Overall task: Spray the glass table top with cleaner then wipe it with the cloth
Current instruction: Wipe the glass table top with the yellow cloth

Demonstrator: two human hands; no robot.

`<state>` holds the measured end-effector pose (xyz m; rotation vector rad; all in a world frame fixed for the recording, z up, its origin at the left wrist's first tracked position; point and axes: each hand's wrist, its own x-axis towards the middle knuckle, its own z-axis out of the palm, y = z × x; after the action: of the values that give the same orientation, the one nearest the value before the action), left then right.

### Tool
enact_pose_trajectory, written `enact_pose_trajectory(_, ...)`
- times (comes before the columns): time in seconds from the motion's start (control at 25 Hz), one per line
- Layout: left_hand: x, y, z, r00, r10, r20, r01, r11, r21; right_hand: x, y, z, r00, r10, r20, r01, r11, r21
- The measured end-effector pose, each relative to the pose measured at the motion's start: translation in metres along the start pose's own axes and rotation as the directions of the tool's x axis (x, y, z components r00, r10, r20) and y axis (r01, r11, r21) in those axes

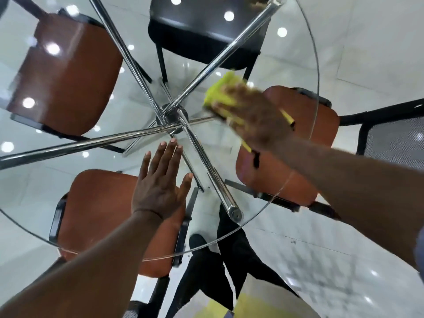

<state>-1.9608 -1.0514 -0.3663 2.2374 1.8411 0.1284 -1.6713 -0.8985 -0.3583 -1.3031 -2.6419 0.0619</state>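
The round glass table top (pixel 314 72) fills most of the view, its edge curving from the upper right down to the lower left. My right hand (pixel 254 118) presses flat on a yellow-green cloth (pixel 221 92) lying on the glass right of the centre; hand and cloth are blurred by motion. My left hand (pixel 160 180) rests flat on the glass near the front, fingers spread, holding nothing. No spray bottle shows in this view.
Crossed chrome legs (pixel 169 115) meet under the middle of the glass. Three brown chairs (pixel 66 74) and one black chair (pixel 206 35) stand under and around the table. A black mesh chair (pixel 394 138) is at the right. My dark trouser legs (pixel 229 253) stand on white tiles.
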Motion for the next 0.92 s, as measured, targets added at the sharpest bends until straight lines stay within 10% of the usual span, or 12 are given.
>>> enact_pose_trajectory(0.08,0.000,-0.003,0.002,1.000,-0.009,0.001,0.009,1.000,-0.005,0.008,0.011,0.001,0.878,0.474,-0.063,-0.475,0.880,-0.004)
enact_pose_trajectory(0.16,0.003,-0.001,0.001,1.000,-0.003,-0.005,0.003,1.000,-0.017,-0.009,0.002,-0.001,0.769,0.636,-0.065,-0.638,0.769,-0.028)
enact_pose_trajectory(0.52,0.003,-0.005,0.004,0.996,0.041,-0.083,-0.046,0.997,-0.061,-0.112,-0.099,-0.008,0.895,0.443,0.060,-0.441,0.897,-0.041)
enact_pose_trajectory(0.76,-0.024,-0.037,-0.006,0.872,-0.173,-0.457,-0.004,0.933,-0.361,-0.121,-0.239,0.006,0.962,0.191,0.193,-0.206,0.977,0.059)
enact_pose_trajectory(0.92,-0.083,-0.081,-0.014,0.928,-0.221,-0.301,0.149,0.958,-0.245,-0.092,-0.269,0.018,0.970,-0.112,0.217,0.085,0.988,0.128)
